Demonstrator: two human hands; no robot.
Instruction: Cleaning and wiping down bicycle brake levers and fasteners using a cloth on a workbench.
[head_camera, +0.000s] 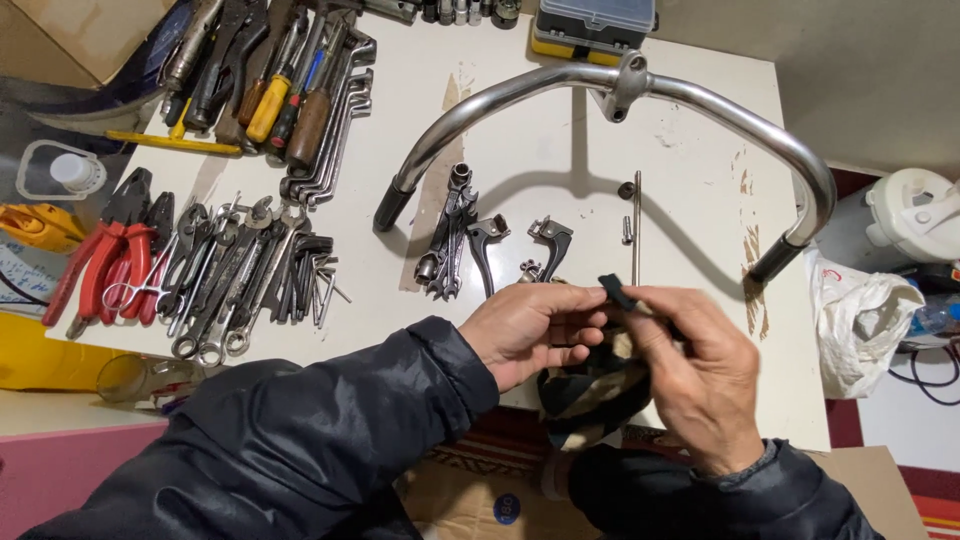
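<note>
At nine o'clock lie red-handled steel pliers (100, 262). Low at centre, the left hand (530, 335) and right hand (700, 375) pinch a small black rubber piece (617, 293) between closed fingertips; the curved chrome handlebar (640, 85) arcs at twelve o'clock.

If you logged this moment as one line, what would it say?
left hand: pinching small black part | right hand: pinching same part | handlebar: on white table

Your left hand (530, 335) and right hand (700, 380) pinch a small black part (617, 293) between them. Just beyond this grip lie two dark metal brake levers (520, 245); the curved chrome steel handlebar (600, 85) arches behind those. Steel spanners (235, 275) lie well left.
</note>
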